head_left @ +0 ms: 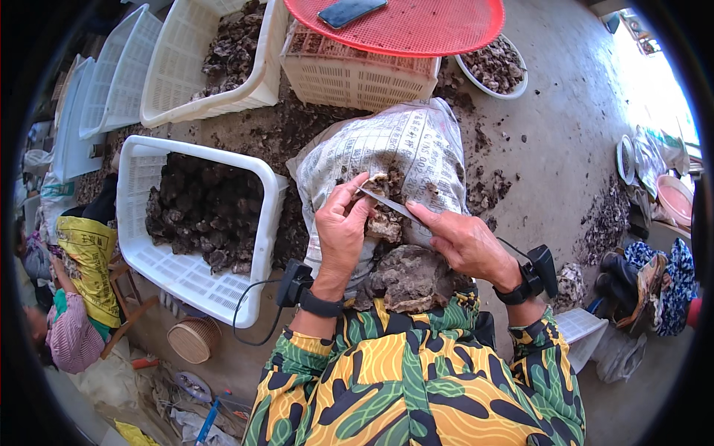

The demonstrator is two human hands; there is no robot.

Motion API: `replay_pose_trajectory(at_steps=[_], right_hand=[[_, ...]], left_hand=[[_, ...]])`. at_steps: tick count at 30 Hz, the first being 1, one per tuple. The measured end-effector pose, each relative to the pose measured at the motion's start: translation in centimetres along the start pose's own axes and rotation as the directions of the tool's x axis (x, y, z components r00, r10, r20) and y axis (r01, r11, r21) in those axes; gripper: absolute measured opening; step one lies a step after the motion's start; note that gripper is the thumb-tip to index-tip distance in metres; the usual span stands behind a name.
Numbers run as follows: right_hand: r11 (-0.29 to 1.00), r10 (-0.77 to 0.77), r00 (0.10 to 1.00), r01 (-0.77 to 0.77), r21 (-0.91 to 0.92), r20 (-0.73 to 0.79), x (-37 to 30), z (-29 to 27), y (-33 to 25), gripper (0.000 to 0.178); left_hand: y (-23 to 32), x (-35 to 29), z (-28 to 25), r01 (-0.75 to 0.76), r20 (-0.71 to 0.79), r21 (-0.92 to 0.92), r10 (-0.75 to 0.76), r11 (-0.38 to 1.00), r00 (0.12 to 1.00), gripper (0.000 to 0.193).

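Note:
My left hand pinches a lumpy, brown-and-cream chunk of what looks like dried fungus. In my right hand is a knife, its thin blade lying against the upper part of that chunk, close to my left fingertips. Both hands are above a white woven sack with dark print, draped over my knees. A larger grey-brown lump rests on my lap, just below the hands. The knife's handle is mostly hidden in my right fist.
Dark lumps fill part of a white plastic crate at the left. Behind stand another crate and one topped by a red tray carrying a phone. A white bowl holds scraps. Other people sit at far left and right.

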State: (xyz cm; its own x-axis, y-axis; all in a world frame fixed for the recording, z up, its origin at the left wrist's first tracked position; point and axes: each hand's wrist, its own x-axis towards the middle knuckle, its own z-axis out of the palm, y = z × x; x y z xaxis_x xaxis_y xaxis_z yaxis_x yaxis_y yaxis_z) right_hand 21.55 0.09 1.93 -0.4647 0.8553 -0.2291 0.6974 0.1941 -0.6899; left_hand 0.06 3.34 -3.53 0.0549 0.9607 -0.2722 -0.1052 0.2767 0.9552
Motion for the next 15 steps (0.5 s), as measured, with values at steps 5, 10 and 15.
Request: replay_pose_trajectory(at_steps=[5, 10, 15], right_hand=[[0.991, -0.018, 1.000, 0.019, 0.134, -0.004, 0.3, 0.4, 0.4, 0.067], [0.992, 0.020, 1.000, -0.018, 0.123, -0.020, 0.9, 0.8, 0.0, 0.066], [0.979, 0.162, 0.987, -0.163, 0.124, 0.024, 2.0, 0.7, -1.4, 0.065]], left_hand=[[-0.3, 0.0, 0.0, -0.056, -0.009, 0.068, 0.056, 0.996, 0.998, 0.030], [-0.4, 0.1, 0.3, -0.050, -0.044, 0.072, 0.054, 0.996, 0.998, 0.031], [-0.6, 0.6, 0.4, -0.066, -0.050, 0.054, 0.069, 0.996, 0.996, 0.032]])
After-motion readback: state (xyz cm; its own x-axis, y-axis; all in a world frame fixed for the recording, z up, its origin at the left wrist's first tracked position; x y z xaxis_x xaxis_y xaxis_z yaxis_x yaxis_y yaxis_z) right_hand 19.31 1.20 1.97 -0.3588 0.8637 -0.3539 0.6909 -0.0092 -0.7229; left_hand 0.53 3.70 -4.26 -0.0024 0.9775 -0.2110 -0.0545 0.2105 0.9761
